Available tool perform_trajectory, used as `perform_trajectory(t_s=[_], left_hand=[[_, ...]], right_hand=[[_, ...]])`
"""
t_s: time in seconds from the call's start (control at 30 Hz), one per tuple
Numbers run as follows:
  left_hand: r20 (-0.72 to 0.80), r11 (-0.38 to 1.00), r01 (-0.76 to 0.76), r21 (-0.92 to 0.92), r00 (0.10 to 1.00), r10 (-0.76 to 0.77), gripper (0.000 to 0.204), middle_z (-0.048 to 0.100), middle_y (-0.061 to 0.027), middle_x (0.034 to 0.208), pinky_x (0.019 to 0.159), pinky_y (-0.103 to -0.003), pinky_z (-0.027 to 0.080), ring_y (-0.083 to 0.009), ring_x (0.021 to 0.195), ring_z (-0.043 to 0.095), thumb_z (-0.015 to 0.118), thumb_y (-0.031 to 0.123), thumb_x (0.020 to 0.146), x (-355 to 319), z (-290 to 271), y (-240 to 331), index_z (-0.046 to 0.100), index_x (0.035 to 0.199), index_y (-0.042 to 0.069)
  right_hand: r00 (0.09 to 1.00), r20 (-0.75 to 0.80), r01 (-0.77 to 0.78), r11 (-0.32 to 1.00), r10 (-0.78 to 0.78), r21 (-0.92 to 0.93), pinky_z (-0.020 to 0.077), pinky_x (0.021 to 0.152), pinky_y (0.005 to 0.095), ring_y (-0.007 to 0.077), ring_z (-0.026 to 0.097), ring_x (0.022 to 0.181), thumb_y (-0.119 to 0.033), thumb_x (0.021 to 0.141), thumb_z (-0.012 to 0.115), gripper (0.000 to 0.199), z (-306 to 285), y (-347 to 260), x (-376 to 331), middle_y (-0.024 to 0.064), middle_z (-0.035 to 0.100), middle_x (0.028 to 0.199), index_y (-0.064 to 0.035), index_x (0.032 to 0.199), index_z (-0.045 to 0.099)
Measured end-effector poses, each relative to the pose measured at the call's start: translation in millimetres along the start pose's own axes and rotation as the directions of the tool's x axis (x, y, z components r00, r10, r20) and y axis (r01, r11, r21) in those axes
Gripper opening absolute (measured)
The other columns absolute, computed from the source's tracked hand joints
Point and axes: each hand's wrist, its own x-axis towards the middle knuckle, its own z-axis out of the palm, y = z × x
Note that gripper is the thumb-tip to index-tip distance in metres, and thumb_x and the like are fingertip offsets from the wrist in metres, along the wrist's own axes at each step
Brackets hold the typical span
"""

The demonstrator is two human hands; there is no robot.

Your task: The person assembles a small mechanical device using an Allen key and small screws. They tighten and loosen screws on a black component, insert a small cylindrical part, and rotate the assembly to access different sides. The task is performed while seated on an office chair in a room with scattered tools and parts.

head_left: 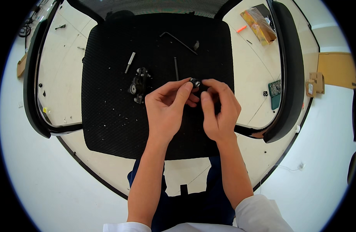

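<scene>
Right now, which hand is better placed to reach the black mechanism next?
Probably the left hand: though it pinches a small dark part, the black mechanism lies beside it; the right hand is farther away.

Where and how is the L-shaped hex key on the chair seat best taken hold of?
Probably pinch the L-shaped hex key midway along its long arm, from above: that straight stretch lies uncovered, while a small grey piece sits near the key's right end.

Head-worn fisheye view, facing down
</scene>
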Motion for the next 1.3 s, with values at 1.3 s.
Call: perform_trajectory(t_s=[1.3], left_hand=[[-0.039, 1.000, 0.004, 0.020, 0.999, -0.003, 0.018, 0.072, -0.0130, 0.087, 0.066, -0.025, 0.057, -0.0159, 0.072, 0.070, 0.067, 0.006, 0.092, -1, 3, -1, 0.070, 0.105, -0.007]], right_hand=[[0.998, -0.049, -0.049, 0.999, 0.050, 0.024, 0.0453, 0.054, 0.0205, 0.0089, 0.059, 0.061, 0.007, 0.081, 0.071, 0.019, 5, -4, 1, 0.0040, 0.063, 0.078, -0.0025, 0.097, 0.072]])
